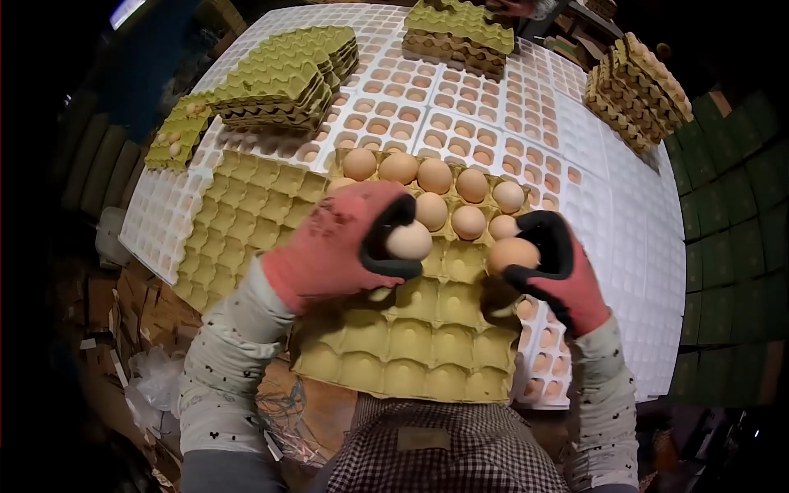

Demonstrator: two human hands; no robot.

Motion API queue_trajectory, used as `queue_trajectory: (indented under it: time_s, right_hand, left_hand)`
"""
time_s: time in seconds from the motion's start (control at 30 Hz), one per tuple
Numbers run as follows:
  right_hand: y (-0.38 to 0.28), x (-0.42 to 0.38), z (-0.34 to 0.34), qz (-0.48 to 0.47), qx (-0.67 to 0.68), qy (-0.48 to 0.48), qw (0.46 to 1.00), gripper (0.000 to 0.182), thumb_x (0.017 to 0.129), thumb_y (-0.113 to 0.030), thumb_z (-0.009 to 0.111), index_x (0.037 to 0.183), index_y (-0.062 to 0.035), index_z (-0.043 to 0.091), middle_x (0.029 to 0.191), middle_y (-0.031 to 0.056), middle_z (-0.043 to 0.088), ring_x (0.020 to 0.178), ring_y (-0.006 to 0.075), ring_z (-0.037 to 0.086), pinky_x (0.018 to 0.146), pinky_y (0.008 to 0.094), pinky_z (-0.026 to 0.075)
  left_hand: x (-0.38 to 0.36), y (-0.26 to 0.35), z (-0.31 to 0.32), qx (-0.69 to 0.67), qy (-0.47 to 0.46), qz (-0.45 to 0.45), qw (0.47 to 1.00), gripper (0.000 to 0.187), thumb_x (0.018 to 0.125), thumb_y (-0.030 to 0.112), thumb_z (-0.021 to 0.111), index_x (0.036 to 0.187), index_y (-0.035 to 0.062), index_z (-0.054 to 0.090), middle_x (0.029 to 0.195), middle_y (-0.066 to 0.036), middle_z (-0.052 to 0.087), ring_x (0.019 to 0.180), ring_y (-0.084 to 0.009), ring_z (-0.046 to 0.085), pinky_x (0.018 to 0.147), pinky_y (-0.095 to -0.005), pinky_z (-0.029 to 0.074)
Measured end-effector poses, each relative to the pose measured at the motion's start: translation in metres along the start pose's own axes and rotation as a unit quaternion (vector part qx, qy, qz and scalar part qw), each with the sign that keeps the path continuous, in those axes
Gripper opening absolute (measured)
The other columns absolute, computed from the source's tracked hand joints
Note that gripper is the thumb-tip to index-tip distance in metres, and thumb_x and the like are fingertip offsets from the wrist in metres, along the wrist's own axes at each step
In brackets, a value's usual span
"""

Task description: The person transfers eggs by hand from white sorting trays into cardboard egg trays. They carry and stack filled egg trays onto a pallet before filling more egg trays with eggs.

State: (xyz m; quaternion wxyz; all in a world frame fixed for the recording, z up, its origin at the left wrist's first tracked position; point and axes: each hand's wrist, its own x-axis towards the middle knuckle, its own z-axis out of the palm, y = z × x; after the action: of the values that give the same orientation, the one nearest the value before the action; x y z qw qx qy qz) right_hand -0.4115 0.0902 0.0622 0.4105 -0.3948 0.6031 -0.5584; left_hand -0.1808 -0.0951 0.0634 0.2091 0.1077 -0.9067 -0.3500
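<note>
My left hand [349,242], in a red glove with black fingertips, grips a pale egg [409,241] above the middle of a yellow-green egg tray [419,341]. Opposite it, my right hand [559,267], gloved the same way, holds a browner egg [514,258] over the tray's right side. Several eggs [434,176] sit in the far rows of this tray. Its near rows hold no eggs. Another tray with bare cups [238,214] lies to the left, partly behind my left hand.
White foam trays [460,99] with many eggs cover the table. Stacked egg trays stand at the back left [288,74], back centre [456,41] and back right [637,94]. Green crates [731,238] line the right. Part of another person's hand [518,6] shows at the top.
</note>
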Motion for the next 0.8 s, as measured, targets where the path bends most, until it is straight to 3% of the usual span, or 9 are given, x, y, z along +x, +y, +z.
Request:
queue_trajectory:
  time_s: [0.07,0.2,0.27,0.43,0.53,0.6,0.67,0.73,0.8]
  right_hand:
    - [-0.017,-0.001,-0.022,0.103,0.036,0.016,0.994,0.055,0.070,-0.010,0.082,0.119,-0.0038,0.057,0.105,0.0042,0.057,0.098,0.0139,0.059,0.087,0.0276,0.051]
    - [-0.018,0.020,-0.004,-0.046,-0.621,-0.006,0.783,0.055,0.067,-0.022,0.083,0.116,-0.0103,0.061,0.106,0.0098,0.059,0.092,0.0259,0.063,0.073,0.0371,0.053]
    - [-0.019,0.027,0.005,-0.027,-0.648,-0.006,0.761,0.055,0.067,-0.026,0.081,0.115,-0.0106,0.059,0.104,0.0096,0.060,0.091,0.0294,0.063,0.071,0.0394,0.053]
    - [-0.021,0.027,0.035,-0.093,-0.622,0.019,0.777,0.053,0.070,-0.026,0.078,0.117,-0.0144,0.057,0.102,0.0086,0.058,0.090,0.0314,0.061,0.071,0.0397,0.054]
    - [-0.020,0.027,0.060,-0.050,-0.689,0.033,0.723,0.055,0.068,-0.021,0.080,0.118,-0.0183,0.059,0.113,0.0075,0.057,0.099,0.0331,0.058,0.077,0.0417,0.053]
    - [-0.011,0.026,0.036,-0.110,-0.583,0.079,0.801,0.038,0.074,-0.022,0.076,0.109,-0.0158,0.063,0.108,0.0115,0.059,0.094,0.0308,0.059,0.073,0.0409,0.053]
    - [-0.004,0.007,0.006,0.007,-0.221,0.061,0.973,0.034,0.084,-0.017,0.070,0.116,-0.0101,0.062,0.108,0.0095,0.063,0.086,0.0205,0.062,0.068,0.0329,0.053]
    - [-0.004,-0.022,-0.013,0.087,0.116,0.095,0.985,0.032,0.095,-0.009,0.058,0.126,-0.0032,0.057,0.107,0.0058,0.063,0.074,0.0091,0.061,0.061,0.0243,0.052]
    - [0.037,-0.055,-0.042,0.072,0.238,0.051,0.967,0.043,0.093,-0.007,0.059,0.134,-0.0033,0.049,0.114,0.0089,0.063,0.088,0.0147,0.064,0.064,0.0267,0.056]
  left_hand:
    - [-0.011,-0.005,-0.026,-0.421,0.118,-0.160,0.885,0.049,0.072,0.014,0.075,0.117,0.0033,0.056,0.109,-0.009,0.057,0.102,-0.0225,0.057,0.093,-0.0364,0.045]
    - [-0.011,-0.054,-0.065,0.048,0.051,-0.006,0.998,0.044,0.072,0.019,0.076,0.111,0.0059,0.062,0.107,-0.008,0.059,0.097,-0.0238,0.061,0.087,-0.0324,0.048]
    - [-0.012,-0.043,-0.046,0.228,-0.007,-0.078,0.971,0.052,0.067,0.023,0.083,0.111,0.0067,0.061,0.106,-0.011,0.062,0.095,-0.0304,0.063,0.084,-0.0353,0.050]
    - [-0.014,-0.041,-0.045,0.106,0.077,-0.013,0.991,0.054,0.067,0.019,0.082,0.115,0.0119,0.061,0.118,-0.013,0.058,0.098,-0.0339,0.063,0.079,-0.0409,0.052]
    - [0.003,-0.027,-0.039,0.284,0.030,-0.022,0.958,0.061,0.065,0.020,0.083,0.121,0.0150,0.061,0.123,-0.016,0.054,0.098,-0.0345,0.063,0.081,-0.0407,0.052]
    - [0.010,-0.017,-0.032,0.350,-0.021,0.010,0.936,0.067,0.062,0.025,0.085,0.124,0.0180,0.061,0.127,-0.018,0.049,0.094,-0.0332,0.063,0.080,-0.0410,0.051]
    - [0.019,0.002,-0.020,0.353,-0.055,-0.013,0.934,0.069,0.060,0.027,0.086,0.123,0.0177,0.061,0.126,-0.018,0.049,0.093,-0.0323,0.063,0.079,-0.0411,0.051]
    - [0.018,0.008,-0.005,0.402,-0.061,-0.014,0.913,0.074,0.050,0.021,0.089,0.119,0.0156,0.064,0.129,-0.020,0.048,0.093,-0.0330,0.063,0.079,-0.0410,0.051]
    - [0.016,0.009,0.005,0.382,-0.035,-0.064,0.921,0.073,0.049,0.015,0.089,0.118,0.0132,0.064,0.132,-0.022,0.047,0.101,-0.0376,0.061,0.087,-0.0403,0.051]
